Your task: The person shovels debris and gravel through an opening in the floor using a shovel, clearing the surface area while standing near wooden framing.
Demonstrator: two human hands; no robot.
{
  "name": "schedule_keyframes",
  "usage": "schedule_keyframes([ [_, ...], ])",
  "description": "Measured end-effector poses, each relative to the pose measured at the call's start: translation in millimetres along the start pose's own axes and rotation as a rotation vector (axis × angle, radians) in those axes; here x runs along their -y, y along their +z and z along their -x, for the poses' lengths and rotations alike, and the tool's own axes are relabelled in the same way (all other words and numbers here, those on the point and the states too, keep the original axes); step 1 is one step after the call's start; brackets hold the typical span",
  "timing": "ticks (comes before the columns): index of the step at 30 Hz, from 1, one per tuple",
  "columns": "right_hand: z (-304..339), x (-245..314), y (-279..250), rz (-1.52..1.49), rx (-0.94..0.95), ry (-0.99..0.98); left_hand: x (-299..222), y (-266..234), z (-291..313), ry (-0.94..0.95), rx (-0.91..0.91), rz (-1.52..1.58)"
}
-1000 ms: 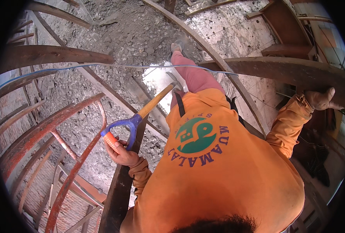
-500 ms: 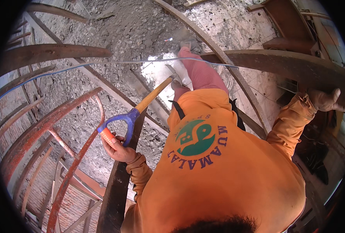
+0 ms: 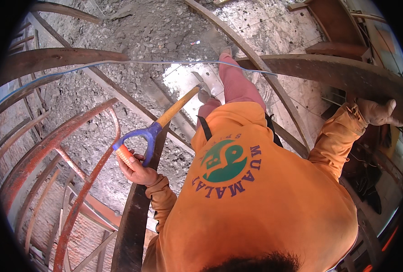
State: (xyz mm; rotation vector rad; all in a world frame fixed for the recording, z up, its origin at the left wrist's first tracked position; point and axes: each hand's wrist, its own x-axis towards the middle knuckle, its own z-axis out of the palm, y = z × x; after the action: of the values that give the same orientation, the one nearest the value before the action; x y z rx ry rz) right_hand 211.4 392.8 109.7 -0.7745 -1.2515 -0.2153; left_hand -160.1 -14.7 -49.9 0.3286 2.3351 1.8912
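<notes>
My left hand [image 3: 140, 172] is closed around the orange ribbed grip of a shovel [image 3: 178, 108]. Its D-shaped handle frame is blue and the shaft is yellowish wood. The shaft slants away toward my feet, where a metal blade shows only in part beside my shoe. Far to the right, my right hand [image 3: 377, 112] rests against a dark wooden beam [image 3: 324, 72], thumb and a finger spread apart. Its other fingers are partly hidden. My orange long-sleeved shirt fills the middle of the view.
Grey rubble [image 3: 138, 41] covers the floor ahead and left, beside pale tiles [image 3: 297, 97]. A red-brown metal frame [image 3: 56, 145] stands at left. Timber pieces cross the view, and a thin blue-white cable [image 3: 165, 62] spans it. A brown wooden furniture piece [image 3: 335, 25] lies far right.
The view has shifted slightly. My far foot appears a little further right; the shovel stays in my left hand, and my right hand stays by the beam.
</notes>
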Motion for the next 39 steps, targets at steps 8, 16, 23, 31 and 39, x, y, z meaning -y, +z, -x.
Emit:
schedule_keyframes([
  [8,59.7,48.1,9.8,0.29,0.408,-0.636,-2.3,0.3,3.7,0.009,-0.04,-0.101],
  [16,435.2,57.6,-44.6,-0.229,2.3,0.723,8.7,14.1,0.4,-0.008,-0.155,-0.141],
  [23,671.3,-103.9,7.9,0.598,2.256,0.951,17.6,15.0,5.4,-0.012,-0.521,-0.271],
  [31,815.7,-302.9,34.5,1.023,1.632,0.631,29.6,-17.0,-9.9,0.166,-0.272,-0.527],
  [39,844.1,-390.7,22.0,1.136,1.495,1.095,84.0,16.8,-26.6,0.135,-0.329,-0.607],
])
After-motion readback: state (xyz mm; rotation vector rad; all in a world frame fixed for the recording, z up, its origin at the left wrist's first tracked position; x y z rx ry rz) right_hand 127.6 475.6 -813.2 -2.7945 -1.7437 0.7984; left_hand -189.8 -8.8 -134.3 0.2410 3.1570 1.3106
